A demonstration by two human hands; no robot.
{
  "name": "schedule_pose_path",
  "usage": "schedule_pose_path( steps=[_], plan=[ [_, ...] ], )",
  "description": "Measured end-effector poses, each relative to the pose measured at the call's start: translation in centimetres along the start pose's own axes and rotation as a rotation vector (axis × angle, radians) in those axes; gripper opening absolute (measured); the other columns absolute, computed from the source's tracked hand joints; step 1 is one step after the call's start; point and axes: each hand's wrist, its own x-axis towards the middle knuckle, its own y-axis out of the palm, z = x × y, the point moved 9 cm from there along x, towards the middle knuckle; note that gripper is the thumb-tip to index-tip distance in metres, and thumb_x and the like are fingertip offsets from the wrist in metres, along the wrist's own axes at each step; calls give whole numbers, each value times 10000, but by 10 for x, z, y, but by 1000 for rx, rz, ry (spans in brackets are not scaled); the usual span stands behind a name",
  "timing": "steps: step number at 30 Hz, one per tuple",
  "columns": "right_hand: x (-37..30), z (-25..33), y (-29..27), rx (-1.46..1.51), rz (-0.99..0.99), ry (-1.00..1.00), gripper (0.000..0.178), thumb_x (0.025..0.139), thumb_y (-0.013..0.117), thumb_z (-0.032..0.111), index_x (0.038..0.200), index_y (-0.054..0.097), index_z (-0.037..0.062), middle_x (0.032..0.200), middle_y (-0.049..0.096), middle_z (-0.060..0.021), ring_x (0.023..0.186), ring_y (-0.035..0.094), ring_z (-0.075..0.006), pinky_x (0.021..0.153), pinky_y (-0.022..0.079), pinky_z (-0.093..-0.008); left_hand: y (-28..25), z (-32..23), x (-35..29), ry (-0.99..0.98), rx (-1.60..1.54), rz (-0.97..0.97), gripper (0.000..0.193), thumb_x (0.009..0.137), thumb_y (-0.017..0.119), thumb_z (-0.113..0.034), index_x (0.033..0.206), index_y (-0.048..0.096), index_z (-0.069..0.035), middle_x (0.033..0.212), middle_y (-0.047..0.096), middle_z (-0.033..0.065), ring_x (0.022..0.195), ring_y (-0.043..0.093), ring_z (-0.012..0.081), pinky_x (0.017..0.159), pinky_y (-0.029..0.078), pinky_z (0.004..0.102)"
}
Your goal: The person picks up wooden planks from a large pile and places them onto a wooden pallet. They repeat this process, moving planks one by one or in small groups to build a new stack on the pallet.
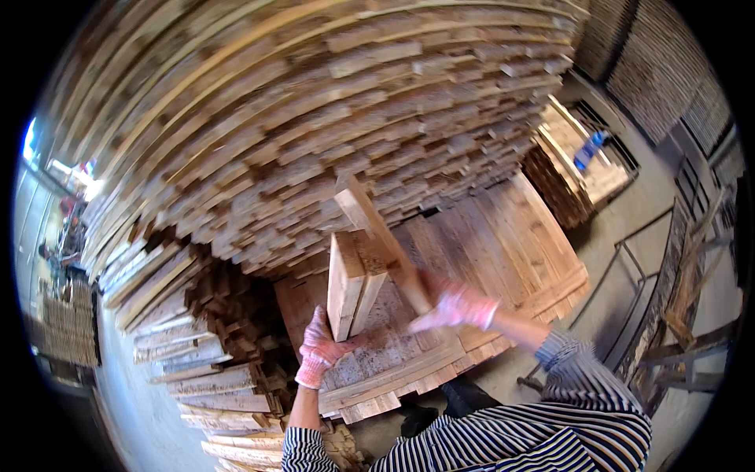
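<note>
Both of my hands wear pinkish-white work gloves. My left hand [318, 352] is closed at the lower left edge of a pair of short wooden boards [344, 287], which stand side by side and tilted over the stack top. Its thumb points up along their side, and the fingers partly disappear behind their lower end. My right hand [460, 304], blurred by motion, grips the near end of a single wooden board [381, 236]. That board slants away to the far left, its far part passing behind or against the standing pair; whether they touch I cannot tell.
Below my hands is a low stack of boards [503, 244] with an even top. A high wall of stacked boards [370, 102] rises behind it. Loose boards [228, 401] pile up at left. At right stand a pallet with a blue object [590, 149] and metal frames [629, 259].
</note>
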Motion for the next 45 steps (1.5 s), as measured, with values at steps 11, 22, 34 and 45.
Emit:
schedule_pose_path(
  steps=[11,22,34,45],
  plan=[
    [23,-339,-140,-849,29,369,785,727,815,83,1442,542,258,1350,556,-152,1255,553,-365,1036,482,-513,1,109,140,-144,1392,29,912,637,903,-499,1382,532,-126,1290,659,150,1195,625,354,1005,493,466],
    [103,-381,-96,-742,-41,223,441,916,570,61,1323,602,228,1259,584,-150,1215,584,-366,932,560,-457,35,138,192,-240,1381,112,918,634,921,-454,1364,491,-99,1287,629,170,1154,633,384,951,530,496],
    [123,-405,-94,-499,-170,86,757,773,625,-89,1461,528,214,1419,498,-217,1331,483,-433,1125,436,-489,22,134,191,-137,1318,48,856,664,893,-440,1356,540,-78,1304,594,212,1202,593,405,988,505,499],
    [35,-208,26,349,-116,-30,903,887,729,285,1623,235,117,1566,387,-210,1378,417,-354,1114,421,-430,129,63,158,-431,893,91,955,626,813,-702,1359,586,-132,1190,662,163,1073,660,348,833,564,570]
  ],
)
